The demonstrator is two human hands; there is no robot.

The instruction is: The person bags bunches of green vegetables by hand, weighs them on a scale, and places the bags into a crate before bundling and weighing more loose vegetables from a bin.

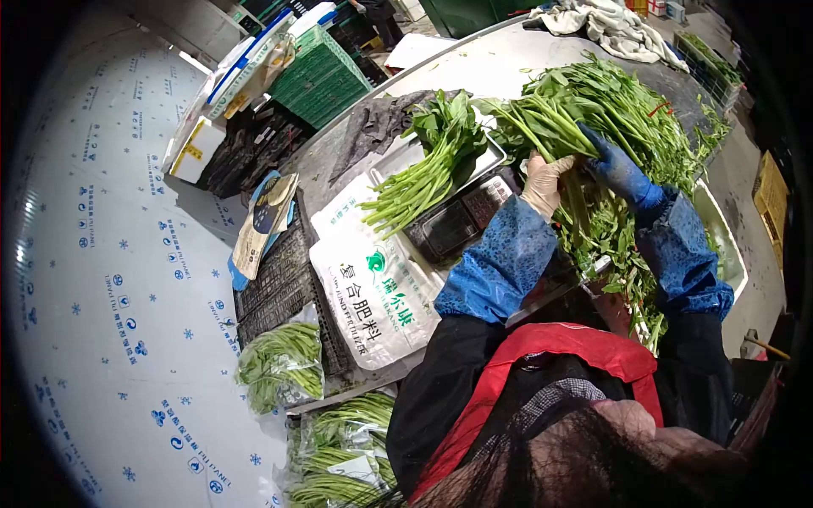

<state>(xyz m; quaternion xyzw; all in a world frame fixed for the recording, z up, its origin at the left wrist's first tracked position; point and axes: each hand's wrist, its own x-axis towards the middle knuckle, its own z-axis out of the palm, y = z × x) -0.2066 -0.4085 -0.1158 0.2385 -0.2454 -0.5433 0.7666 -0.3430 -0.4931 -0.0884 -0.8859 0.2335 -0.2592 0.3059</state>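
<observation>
Head view: your left hand [544, 182], in a pale glove, is closed around the stem ends of the big pile of leafy greens [610, 110] on the grey table [500, 63], fingers wrapped on a handful of stalks. Your right hand [616, 167], in a blue glove, sits just beside it, pressed into the same stems; fingers look curled on the stalks, though leaves hide part of the grip. The pile lies across the table's right side, leaves pointing away from you, stems toward you. To its left, a separate small bunch of greens [428, 173] lies on a metal tray [491, 157] on top of a scale [453, 224], stems hanging off the near edge. A white printed sack [373, 296] lies flat under and beside the scale. Bagged green beans [284, 364] sit low left, green crates [318, 76] up top, a heap of cloth [610, 25] at the far edge. Handling call: the greens look light, limp and easily bruised, leaves floppy, stems firmer and probably damp, so slippery in gloves. Take hold low on the stems, bunched, not by the leaves.
</observation>
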